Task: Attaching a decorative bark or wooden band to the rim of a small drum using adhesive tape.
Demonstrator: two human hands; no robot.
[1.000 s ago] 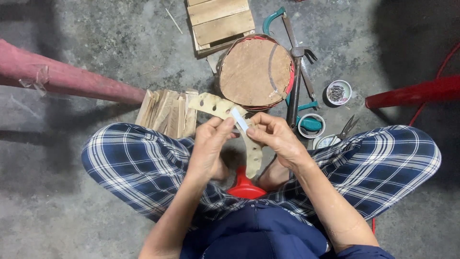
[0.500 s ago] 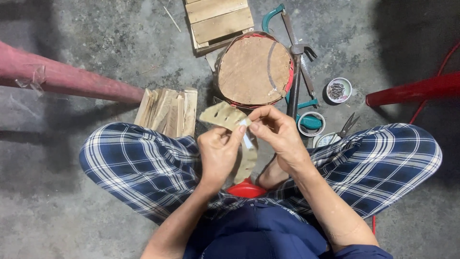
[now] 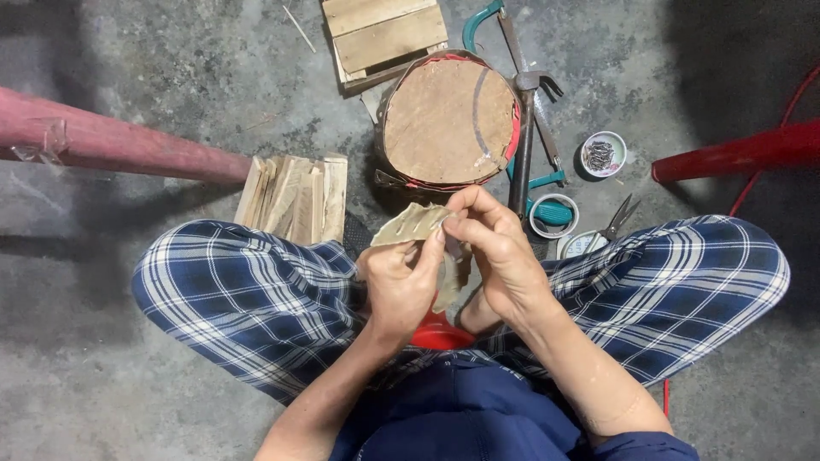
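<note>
Work looks mid-way: we pinch a curved, notched tan wooden strip in closed fingers of left hand and right hand above our lap, near the round wooden block, its shaping seemingly unfinished.

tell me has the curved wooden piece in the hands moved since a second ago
Yes. The curved wooden piece has swung up and right, toward the round wooden block.

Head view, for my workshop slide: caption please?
Both hands, left hand and right hand, grip a curved notched wooden piece above crossed legs.
</note>
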